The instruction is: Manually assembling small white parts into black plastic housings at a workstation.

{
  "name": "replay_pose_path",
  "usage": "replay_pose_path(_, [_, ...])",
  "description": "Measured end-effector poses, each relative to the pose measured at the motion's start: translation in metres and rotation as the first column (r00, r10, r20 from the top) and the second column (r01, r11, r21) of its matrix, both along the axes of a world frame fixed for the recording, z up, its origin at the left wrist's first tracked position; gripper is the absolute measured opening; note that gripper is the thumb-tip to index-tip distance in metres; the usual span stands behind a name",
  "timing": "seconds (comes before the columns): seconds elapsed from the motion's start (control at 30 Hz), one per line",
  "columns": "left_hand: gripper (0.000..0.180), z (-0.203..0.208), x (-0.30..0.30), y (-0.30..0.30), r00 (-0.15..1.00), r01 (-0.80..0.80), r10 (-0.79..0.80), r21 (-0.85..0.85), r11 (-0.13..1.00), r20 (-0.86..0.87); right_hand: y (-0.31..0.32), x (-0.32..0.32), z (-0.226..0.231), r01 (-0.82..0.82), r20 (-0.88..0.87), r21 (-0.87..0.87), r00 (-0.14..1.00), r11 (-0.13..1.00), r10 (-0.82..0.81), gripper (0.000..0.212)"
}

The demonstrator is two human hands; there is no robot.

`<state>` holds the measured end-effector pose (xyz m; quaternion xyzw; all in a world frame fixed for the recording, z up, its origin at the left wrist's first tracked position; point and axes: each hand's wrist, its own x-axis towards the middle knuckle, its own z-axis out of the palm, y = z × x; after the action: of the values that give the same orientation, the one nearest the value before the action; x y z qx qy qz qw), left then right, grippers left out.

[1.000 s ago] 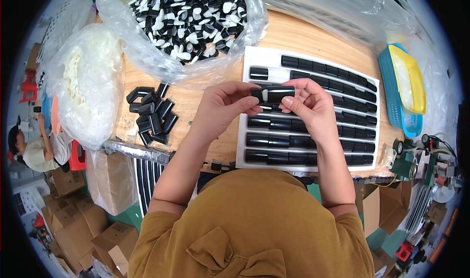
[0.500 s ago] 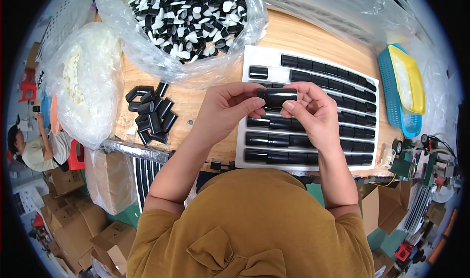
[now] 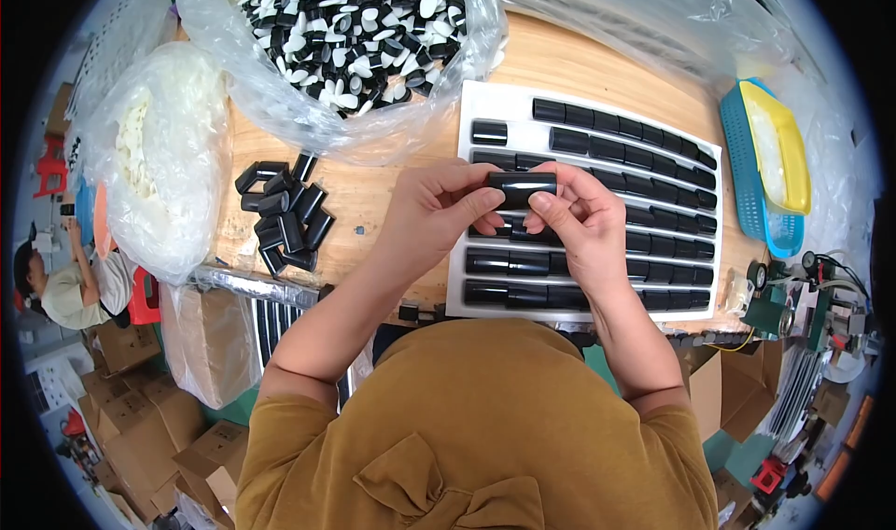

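Note:
Between my hands, above the left part of a white tray [image 3: 509, 101], is a glossy black plastic tube [image 3: 523, 190]. My left hand [image 3: 446, 203] pinches its left end with thumb and fingers. At the right end, my right hand [image 3: 577, 215] grips it the same way. Rows of similar black pieces [image 3: 635, 161] lie in the tray below, partly hidden by my hands. A lone black piece [image 3: 489, 132] sits near the tray's upper left corner. Left of my left hand, a loose pile of black tubes [image 3: 287, 211] rests on the wooden table [image 3: 383, 292].
A clear plastic bag [image 3: 359, 49] of black and white pieces stands at the back. Beside it is a bag of whitish parts [image 3: 154, 147]. At the right are a blue basket [image 3: 744, 171] and a yellow one [image 3: 784, 152]. A co-worker [image 3: 70, 273] sits far left.
The tube's right end has drawn slightly left, and my right hand has moved left with it. Both hands keep their hold. The view has shifted a little.

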<state>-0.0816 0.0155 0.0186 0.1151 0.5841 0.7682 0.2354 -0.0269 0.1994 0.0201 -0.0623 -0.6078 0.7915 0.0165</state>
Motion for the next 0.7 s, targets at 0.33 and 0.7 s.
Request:
replay_pose_path(0.33, [0.028,-0.040,-0.023,-0.002,0.998,0.058,-0.056,-0.154,0.986,0.015,0.019,-0.032,-0.031,-0.166,0.084,0.370,0.986,0.914,0.145,0.024])
replay_pose_path(0.7, [0.023,-0.047,-0.054,-0.027,0.952,-0.295,0.247,-0.319,0.901,-0.181,0.070,-0.096,-0.077,0.108,-0.173,0.862,0.981,0.496,0.088,0.028])
